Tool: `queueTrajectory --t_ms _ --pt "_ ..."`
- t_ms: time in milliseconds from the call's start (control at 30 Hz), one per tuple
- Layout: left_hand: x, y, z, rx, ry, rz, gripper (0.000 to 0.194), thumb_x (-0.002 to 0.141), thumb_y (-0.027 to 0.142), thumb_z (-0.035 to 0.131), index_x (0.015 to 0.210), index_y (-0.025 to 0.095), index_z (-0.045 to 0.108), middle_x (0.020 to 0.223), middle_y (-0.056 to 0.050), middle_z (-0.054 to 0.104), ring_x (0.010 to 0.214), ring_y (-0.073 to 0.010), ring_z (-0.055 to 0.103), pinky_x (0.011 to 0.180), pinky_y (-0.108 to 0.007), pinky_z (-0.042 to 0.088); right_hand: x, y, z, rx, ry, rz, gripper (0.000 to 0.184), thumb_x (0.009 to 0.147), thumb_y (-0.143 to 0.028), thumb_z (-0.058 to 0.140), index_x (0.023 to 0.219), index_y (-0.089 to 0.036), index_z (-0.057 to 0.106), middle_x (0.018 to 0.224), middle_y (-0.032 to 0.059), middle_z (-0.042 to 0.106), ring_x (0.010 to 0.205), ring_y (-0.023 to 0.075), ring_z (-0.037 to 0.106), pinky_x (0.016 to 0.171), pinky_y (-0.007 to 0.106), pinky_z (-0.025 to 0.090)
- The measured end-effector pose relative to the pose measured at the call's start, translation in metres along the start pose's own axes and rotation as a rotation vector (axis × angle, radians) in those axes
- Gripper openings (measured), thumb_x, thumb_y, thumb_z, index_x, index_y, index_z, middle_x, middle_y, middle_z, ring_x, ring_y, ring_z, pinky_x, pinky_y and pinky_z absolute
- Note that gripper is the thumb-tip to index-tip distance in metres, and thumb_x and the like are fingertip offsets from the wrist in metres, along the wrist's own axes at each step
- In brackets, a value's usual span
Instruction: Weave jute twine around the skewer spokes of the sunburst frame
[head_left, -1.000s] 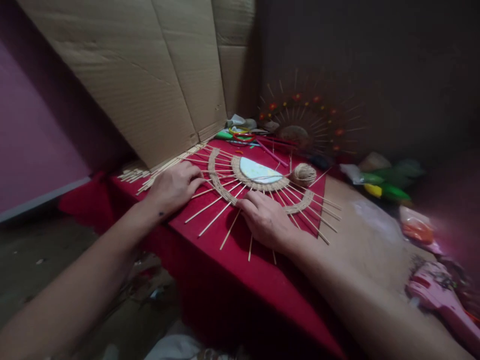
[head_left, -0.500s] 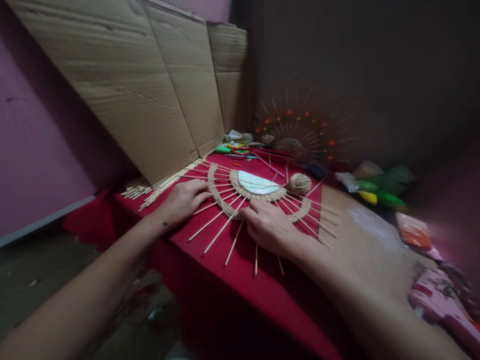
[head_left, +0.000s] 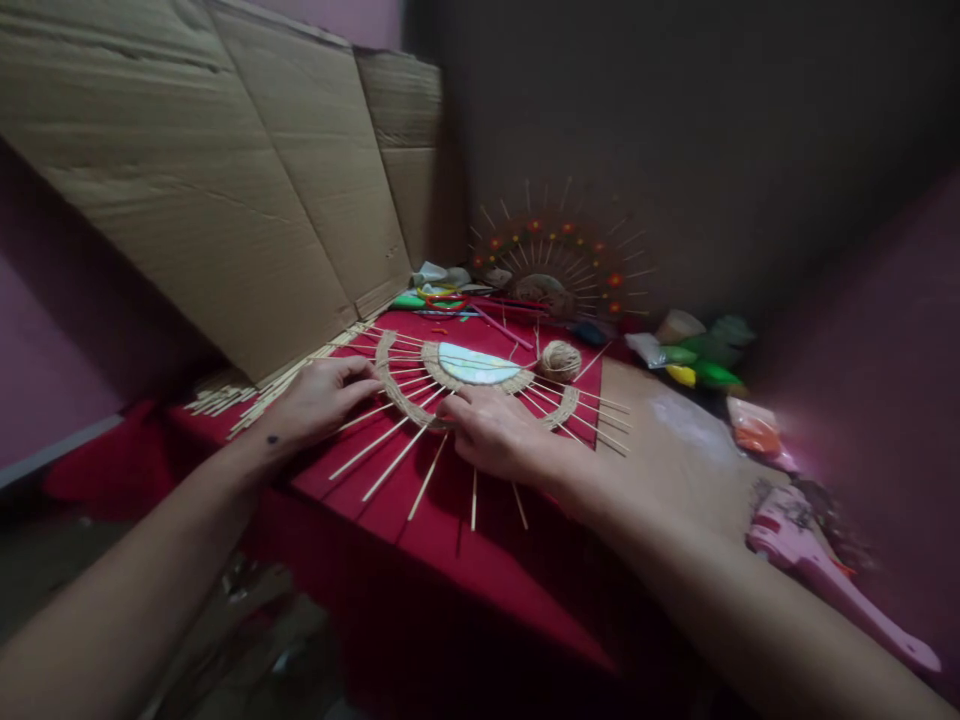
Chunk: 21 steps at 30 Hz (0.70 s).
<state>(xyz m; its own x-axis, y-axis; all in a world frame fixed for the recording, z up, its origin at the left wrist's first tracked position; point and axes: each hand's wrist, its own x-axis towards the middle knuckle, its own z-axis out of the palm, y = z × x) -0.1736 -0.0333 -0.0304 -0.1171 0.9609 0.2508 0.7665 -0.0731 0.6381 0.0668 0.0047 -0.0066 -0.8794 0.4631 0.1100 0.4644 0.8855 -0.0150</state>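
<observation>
A half-circle of thin sticks [head_left: 386, 467] fans out on the red cloth [head_left: 442, 560]. At its centre is a pale, shiny half-disc [head_left: 480, 362] edged by a braided twine band [head_left: 433, 362]; a wider outer band [head_left: 397, 392] crosses the sticks. My left hand [head_left: 319, 400] is at the left side of that outer band, thumb and fingers pinched at its edge. My right hand [head_left: 491, 430] covers the band's lower middle, its bent fingers closed on it. What lies under the right fingertips is hidden. A ball of twine [head_left: 560, 361] sits at the upper right, a strand running across the half-disc.
Cardboard [head_left: 172, 190] leans behind loose sticks [head_left: 217, 398] on the left. A similar flowered fan [head_left: 555, 240] stands at the back. Colourful packets [head_left: 754, 430] and a pink glue gun [head_left: 795, 545] lie to the right on a brown board [head_left: 645, 470]. The cloth-covered edge drops off in front.
The view has turned right, so everything sits further left in the picture. Both hands keep nearly the same places on the half-circle of sticks.
</observation>
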Motion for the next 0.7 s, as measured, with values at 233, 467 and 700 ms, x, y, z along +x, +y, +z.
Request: queueTrajectory --t_ms 233,467,700 --pt "0.001 -0.004 -0.003 -0.228 -0.012 -0.091 0.035 0.069 0.052 0.064 0.073 0.017 0.064 0.065 0.000 0.061 0.061 -0.0147 0.054 0.055 -0.024 0.042 -0.004 -0.007 -0.016 0.089 0.001 0.015 0.029 0.083 -0.014 0.045 0.108 -0.018 0.060 0.110 0.0123 0.063 0.089 0.0197 0.054 0.066 0.031 0.038" --pt "0.000 0.020 0.012 -0.291 -0.106 -0.085 0.032 0.075 0.048 0.062 0.075 0.016 0.063 0.061 0.001 0.057 0.053 -0.0109 0.048 0.048 -0.022 0.036 -0.029 0.009 -0.006 0.119 0.076 0.003 0.023 0.080 -0.010 0.046 0.097 -0.017 0.061 0.103 0.0110 0.063 0.090 0.0193 0.054 0.071 0.031 0.041" --pt "-0.005 0.030 0.024 -0.030 -0.071 0.046 0.030 0.079 0.047 0.054 0.078 0.019 0.066 0.073 0.000 0.067 0.069 -0.0169 0.059 0.066 -0.027 0.043 -0.052 0.029 -0.006 0.255 0.128 -0.051 0.020 0.081 -0.013 0.052 0.097 -0.015 0.063 0.098 0.0086 0.061 0.084 0.0157 0.054 0.071 0.028 0.044"
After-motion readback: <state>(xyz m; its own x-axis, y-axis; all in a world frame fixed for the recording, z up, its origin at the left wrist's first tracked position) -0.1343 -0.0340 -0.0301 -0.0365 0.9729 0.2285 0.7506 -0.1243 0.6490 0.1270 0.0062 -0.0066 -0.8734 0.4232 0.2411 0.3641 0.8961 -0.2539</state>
